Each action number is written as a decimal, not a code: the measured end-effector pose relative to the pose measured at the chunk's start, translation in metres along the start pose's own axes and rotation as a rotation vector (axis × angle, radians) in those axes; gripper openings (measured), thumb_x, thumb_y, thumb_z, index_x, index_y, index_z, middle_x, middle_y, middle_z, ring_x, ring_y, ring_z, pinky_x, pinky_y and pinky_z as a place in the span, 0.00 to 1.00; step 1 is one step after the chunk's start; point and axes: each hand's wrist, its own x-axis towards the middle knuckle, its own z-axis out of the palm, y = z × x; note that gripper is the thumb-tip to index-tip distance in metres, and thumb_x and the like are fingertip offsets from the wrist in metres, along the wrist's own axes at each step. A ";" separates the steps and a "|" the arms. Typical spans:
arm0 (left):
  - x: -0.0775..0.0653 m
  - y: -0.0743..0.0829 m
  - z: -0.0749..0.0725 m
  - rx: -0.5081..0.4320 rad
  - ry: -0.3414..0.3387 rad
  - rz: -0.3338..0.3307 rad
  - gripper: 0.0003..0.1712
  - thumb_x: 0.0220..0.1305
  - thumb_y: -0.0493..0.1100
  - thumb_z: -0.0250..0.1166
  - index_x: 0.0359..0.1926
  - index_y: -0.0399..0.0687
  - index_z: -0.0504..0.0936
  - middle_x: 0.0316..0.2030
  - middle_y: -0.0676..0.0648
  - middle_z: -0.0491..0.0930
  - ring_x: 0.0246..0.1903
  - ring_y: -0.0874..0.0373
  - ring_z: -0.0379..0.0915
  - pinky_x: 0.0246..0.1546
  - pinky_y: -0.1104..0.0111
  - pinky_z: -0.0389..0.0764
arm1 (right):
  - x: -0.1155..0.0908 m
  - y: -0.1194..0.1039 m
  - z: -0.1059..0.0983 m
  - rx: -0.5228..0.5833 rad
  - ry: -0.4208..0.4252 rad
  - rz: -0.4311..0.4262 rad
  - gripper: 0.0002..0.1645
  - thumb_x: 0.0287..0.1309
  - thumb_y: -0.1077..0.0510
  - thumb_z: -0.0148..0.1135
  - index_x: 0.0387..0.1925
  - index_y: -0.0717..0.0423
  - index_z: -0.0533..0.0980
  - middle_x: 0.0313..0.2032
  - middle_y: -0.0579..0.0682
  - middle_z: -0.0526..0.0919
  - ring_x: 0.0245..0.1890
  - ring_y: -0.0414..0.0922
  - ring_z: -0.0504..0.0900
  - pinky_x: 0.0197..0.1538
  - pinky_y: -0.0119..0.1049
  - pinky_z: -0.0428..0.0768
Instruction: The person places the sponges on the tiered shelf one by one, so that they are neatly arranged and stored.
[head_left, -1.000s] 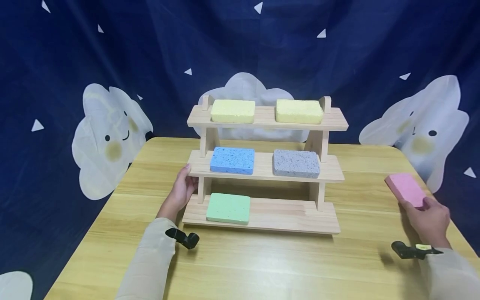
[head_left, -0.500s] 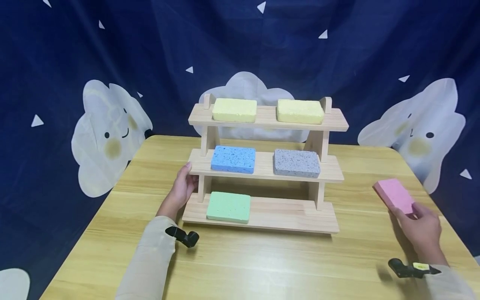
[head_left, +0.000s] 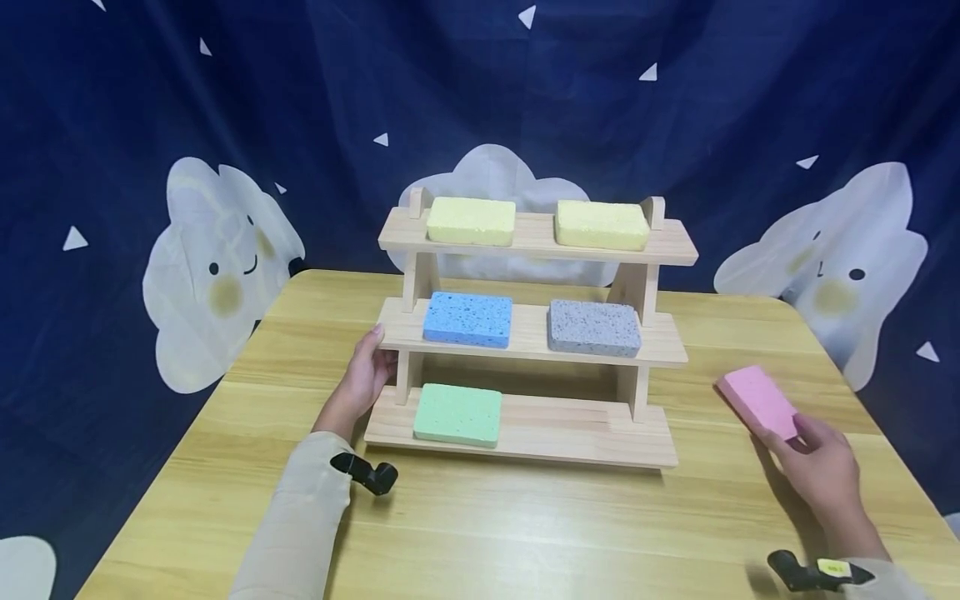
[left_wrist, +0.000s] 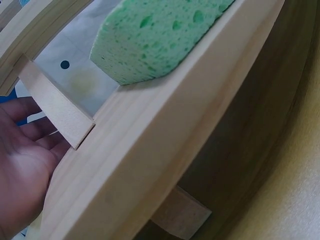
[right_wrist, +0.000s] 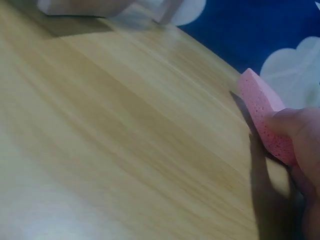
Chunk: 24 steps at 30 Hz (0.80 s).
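Observation:
In the head view a three-tier wooden display shelf (head_left: 525, 425) stands mid-table. My left hand (head_left: 362, 385) holds its left end, thumb at the middle tier's edge and fingers reaching behind the upright. Off to the right my right hand (head_left: 819, 462) pinches a pink sponge (head_left: 759, 402) by its near end; the right wrist view shows the thumb pressed on the broad face of that pink sponge (right_wrist: 262, 112), low over the table. A green sponge (head_left: 457, 414) lies on the left of the bottom tier. Above it, a blue sponge (head_left: 467, 319) and a grey sponge (head_left: 594, 327) share the middle tier.
Two pale yellow sponges sit on the top tier, one on the left (head_left: 471, 221) and one on the right (head_left: 602, 225). The wooden table (head_left: 570, 533) ends at a navy curtain (head_left: 337, 100) with cloud faces. A black camera mount is strapped to each wrist.
My right hand has carried the pink sponge leftward and nearer to me, toward the shelf's right side. The left hand keeps its hold on the shelf.

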 end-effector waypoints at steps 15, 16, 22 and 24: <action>0.001 0.001 0.000 -0.005 -0.011 -0.017 0.38 0.71 0.59 0.33 0.71 0.38 0.50 0.63 0.34 0.57 0.57 0.52 0.60 0.56 0.64 0.65 | -0.017 -0.036 -0.001 -0.015 -0.057 -0.210 0.41 0.56 0.47 0.65 0.62 0.71 0.65 0.58 0.73 0.66 0.61 0.53 0.67 0.49 0.18 0.71; 0.001 0.001 0.000 -0.003 -0.011 -0.013 0.38 0.71 0.60 0.34 0.71 0.38 0.49 0.63 0.34 0.57 0.57 0.53 0.60 0.56 0.64 0.65 | -0.018 -0.038 -0.001 -0.001 -0.049 -0.232 0.40 0.56 0.49 0.65 0.61 0.71 0.65 0.57 0.72 0.67 0.59 0.43 0.69 0.50 0.19 0.71; 0.001 0.000 0.000 0.013 -0.011 0.002 0.41 0.71 0.62 0.34 0.71 0.36 0.49 0.62 0.35 0.58 0.56 0.57 0.62 0.55 0.66 0.66 | -0.026 -0.047 -0.005 0.096 -0.053 -0.344 0.36 0.53 0.56 0.69 0.58 0.73 0.68 0.52 0.60 0.69 0.44 0.13 0.58 0.40 0.10 0.68; 0.001 0.000 0.000 0.005 -0.007 -0.002 0.40 0.71 0.61 0.35 0.71 0.36 0.49 0.62 0.34 0.58 0.56 0.56 0.62 0.55 0.65 0.66 | -0.029 -0.049 -0.008 0.108 -0.057 -0.363 0.36 0.51 0.58 0.69 0.58 0.73 0.68 0.51 0.52 0.69 0.44 0.14 0.59 0.40 0.10 0.69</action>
